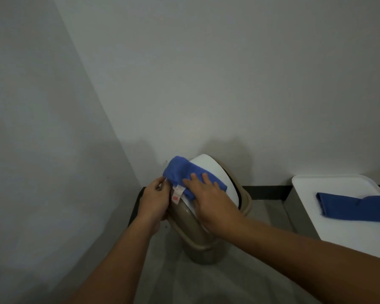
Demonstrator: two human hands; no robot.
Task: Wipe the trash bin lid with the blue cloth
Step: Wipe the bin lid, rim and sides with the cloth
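Observation:
A beige trash bin (198, 240) stands in the room's corner, with a white swing lid (215, 172) on top. A blue cloth (180, 172) with a white and red tag lies over the lid's left part. My right hand (208, 200) presses flat on the cloth, fingers spread. My left hand (154, 200) grips the bin's left rim and lid edge beside the cloth's tag. The front of the lid is hidden under my right hand.
Grey walls meet just left of and behind the bin. To the right stands a white-topped unit (312, 194) with a second blue cloth (355, 208) on it. A dark baseboard (268, 191) runs along the far wall. Grey floor (206, 281) lies below.

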